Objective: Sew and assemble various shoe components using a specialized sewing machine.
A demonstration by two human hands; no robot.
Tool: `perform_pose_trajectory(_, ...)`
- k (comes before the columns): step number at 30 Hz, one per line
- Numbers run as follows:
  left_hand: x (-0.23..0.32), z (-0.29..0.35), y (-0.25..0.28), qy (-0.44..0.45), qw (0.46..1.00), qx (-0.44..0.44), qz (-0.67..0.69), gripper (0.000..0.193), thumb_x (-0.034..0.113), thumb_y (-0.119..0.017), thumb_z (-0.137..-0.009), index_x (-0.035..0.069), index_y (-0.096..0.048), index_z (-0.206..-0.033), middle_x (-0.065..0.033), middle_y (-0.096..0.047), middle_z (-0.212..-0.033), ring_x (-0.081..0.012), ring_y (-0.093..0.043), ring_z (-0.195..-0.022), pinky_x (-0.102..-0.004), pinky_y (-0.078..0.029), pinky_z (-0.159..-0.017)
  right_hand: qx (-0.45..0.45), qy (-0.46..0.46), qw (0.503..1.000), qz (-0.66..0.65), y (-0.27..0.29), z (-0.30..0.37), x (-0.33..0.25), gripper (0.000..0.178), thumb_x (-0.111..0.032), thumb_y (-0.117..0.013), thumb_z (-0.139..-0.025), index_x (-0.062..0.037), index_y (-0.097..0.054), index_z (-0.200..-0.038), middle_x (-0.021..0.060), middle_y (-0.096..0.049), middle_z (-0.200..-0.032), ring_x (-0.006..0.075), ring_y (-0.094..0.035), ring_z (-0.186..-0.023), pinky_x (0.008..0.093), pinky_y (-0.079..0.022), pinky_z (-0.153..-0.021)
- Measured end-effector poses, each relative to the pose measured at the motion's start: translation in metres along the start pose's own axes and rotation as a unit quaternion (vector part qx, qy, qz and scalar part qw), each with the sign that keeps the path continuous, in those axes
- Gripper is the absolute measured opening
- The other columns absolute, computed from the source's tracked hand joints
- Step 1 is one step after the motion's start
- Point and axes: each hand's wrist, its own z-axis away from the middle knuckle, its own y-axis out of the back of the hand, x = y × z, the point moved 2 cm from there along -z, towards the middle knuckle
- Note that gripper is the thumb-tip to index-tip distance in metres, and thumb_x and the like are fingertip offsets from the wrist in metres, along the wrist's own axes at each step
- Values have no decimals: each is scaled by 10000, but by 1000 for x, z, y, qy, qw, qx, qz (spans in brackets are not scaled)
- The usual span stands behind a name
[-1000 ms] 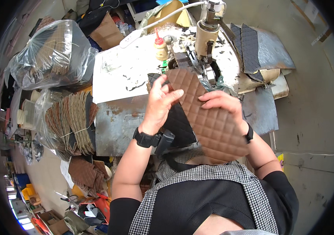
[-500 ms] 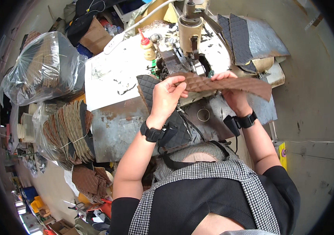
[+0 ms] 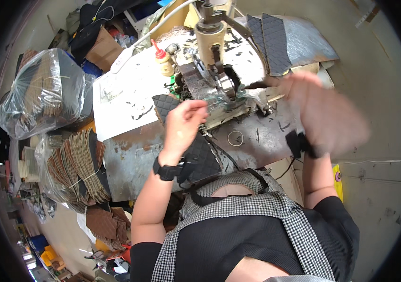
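Note:
A brown quilted piece of material point(image 3: 337, 115), smeared by motion, hangs from my right hand point(image 3: 306, 79) at the right of the bench. My right hand is blurred too, but it is closed on the piece. My left hand point(image 3: 184, 124) is over the bench in front of the sewing machine point(image 3: 210, 42), fingers loosely bent and slightly apart, with nothing visible in them. Below that hand and wrist lies black quilted material point(image 3: 202, 160), partly covered by them. Another black quilted part point(image 3: 164, 104) shows beyond the hand.
Black quilted pieces point(image 3: 273, 44) lie at the back right. A red-capped bottle point(image 3: 163, 63) stands left of the machine on a white sheet point(image 3: 115, 105) strewn with dark scraps. Tied bundles of quilted pieces point(image 3: 80, 164) and a plastic-wrapped stack point(image 3: 45, 89) sit at the left.
The brown quilted piece has left the machine's front and swung right with my right hand. My left hand has let go of it and shifted slightly left and down.

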Motion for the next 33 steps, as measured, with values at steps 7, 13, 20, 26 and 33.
perform_pose_trajectory(7, -48, 13, 73, -8, 868, 220, -446, 743, 298, -837, -666, -62, -514, -1230, -210, -538, -1207, -311, -558, -1101, -392, -447, -953, -60, -63, 953, 291, 61, -143, -6, 198, -127, -671, -867, -65, -545, -727, -26, -506, -636, 67, -487, -553, 215, -388, -522)
perform_pose_trajectory(13, -64, 17, 73, 43, 916, 185, -352, 604, 126, -821, -627, -65, -520, -1115, -75, -542, -796, -172, -526, -660, -313, -492, -643, -45, -54, 926, 371, 81, -154, 17, 467, -105, -703, -797, 86, -563, -1199, 99, -650, -962, 105, -604, -757, 229, -488, -628)
perform_pose_trajectory(20, -60, 24, 78, 26, 923, 205, -324, 354, 109, -797, -663, 7, -535, -877, -60, -551, -671, -162, -523, -598, -307, -474, -592, -177, -21, 915, 363, 20, -62, 13, 175, -106, -674, -855, 6, -661, -988, -7, -647, -835, 27, -541, -702, 191, -448, -612)
perform_pose_trajectory(26, -24, 21, 56, 31, 976, 111, 184, 331, -11, -459, -757, -43, -547, -1074, -109, -629, -926, -224, -620, -818, -326, -510, -738, -310, -87, 888, 328, -10, -2, 37, 164, -99, -713, -825, -3, -665, -949, -11, -623, -749, 33, -538, -657, 202, -452, -582)
perform_pose_trajectory(33, -4, 30, 43, 58, 915, 65, 394, 555, 9, -414, -769, -79, -408, -1318, -232, -559, -1231, -334, -540, -1167, -440, -436, -1018, -476, 99, 772, 409, -102, 74, 80, 763, -376, -736, -780, 92, -417, -1292, 258, -523, -1143, 399, -554, -1050, 415, -476, -890)
